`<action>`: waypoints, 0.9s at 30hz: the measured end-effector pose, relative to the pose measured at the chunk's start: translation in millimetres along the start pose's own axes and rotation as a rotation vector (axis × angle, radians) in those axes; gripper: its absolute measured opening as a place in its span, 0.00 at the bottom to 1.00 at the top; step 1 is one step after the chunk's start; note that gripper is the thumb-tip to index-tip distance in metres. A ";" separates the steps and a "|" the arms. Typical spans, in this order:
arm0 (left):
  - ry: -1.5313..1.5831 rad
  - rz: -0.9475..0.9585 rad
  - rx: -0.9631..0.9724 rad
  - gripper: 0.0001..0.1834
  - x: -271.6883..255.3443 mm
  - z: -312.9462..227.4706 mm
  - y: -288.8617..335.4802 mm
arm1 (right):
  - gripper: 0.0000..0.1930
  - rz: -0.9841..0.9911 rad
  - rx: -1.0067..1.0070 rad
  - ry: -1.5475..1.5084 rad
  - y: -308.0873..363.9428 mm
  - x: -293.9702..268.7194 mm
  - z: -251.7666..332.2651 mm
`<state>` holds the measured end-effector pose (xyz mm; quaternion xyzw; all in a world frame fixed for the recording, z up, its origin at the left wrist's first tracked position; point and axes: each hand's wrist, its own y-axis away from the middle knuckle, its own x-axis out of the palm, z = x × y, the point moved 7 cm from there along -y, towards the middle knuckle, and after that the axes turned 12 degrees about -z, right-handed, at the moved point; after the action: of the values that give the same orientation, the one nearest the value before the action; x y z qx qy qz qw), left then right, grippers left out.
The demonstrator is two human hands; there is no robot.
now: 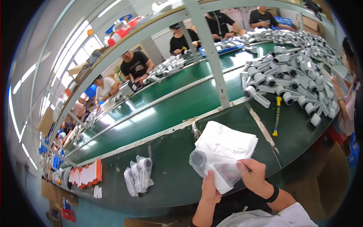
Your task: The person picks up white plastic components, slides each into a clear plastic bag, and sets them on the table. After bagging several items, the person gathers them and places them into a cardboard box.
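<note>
Over the near edge of the table, a white-and-grey part (pixel 220 181) with a round end and a flat handle sits inside a clear plastic bag (pixel 228 170). My left hand (pixel 210 191) is closed on the part through the film, thumb on top. The bag's edge is pinched in the fingers of my right hand (pixel 254 174), to the right of the part. Just behind lies a stack of white plastic bags (pixel 227 138), partly covered by the part. Several bagged parts (pixel 139 174) lie together to the left.
A big heap of loose parts (pixel 295 75) fills the table's right side, with a yellow-and-blue handled tool (pixel 277 117) before it. Orange-and-white cartons (pixel 87 174) stand at left. A shelf post (pixel 210 56) rises beyond the bags. Co-workers sit across the green belt (pixel 151 117); another person (pixel 348 94) is at right.
</note>
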<state>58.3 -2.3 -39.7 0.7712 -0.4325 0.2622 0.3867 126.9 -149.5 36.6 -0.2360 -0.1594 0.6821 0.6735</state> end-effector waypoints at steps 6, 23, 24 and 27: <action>-0.039 -0.115 0.228 0.27 -28.2 -51.1 16.7 | 0.03 0.057 -0.035 -0.093 27.6 4.7 -2.3; -1.189 -1.395 0.873 0.21 -328.2 -330.9 134.9 | 0.03 0.428 -0.051 -0.003 83.5 35.1 -46.6; -1.293 -1.425 0.834 0.22 -330.9 -329.7 127.1 | 0.03 0.418 -0.097 0.017 83.3 35.7 -44.7; -1.404 -1.448 0.775 0.24 -330.5 -327.5 105.8 | 0.02 0.399 -0.099 0.035 84.9 35.0 -48.4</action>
<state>-218.1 386.2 -60.3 0.8915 0.1137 -0.4103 -0.1546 81.9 -123.1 -53.1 -0.3075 -0.1311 0.7890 0.5155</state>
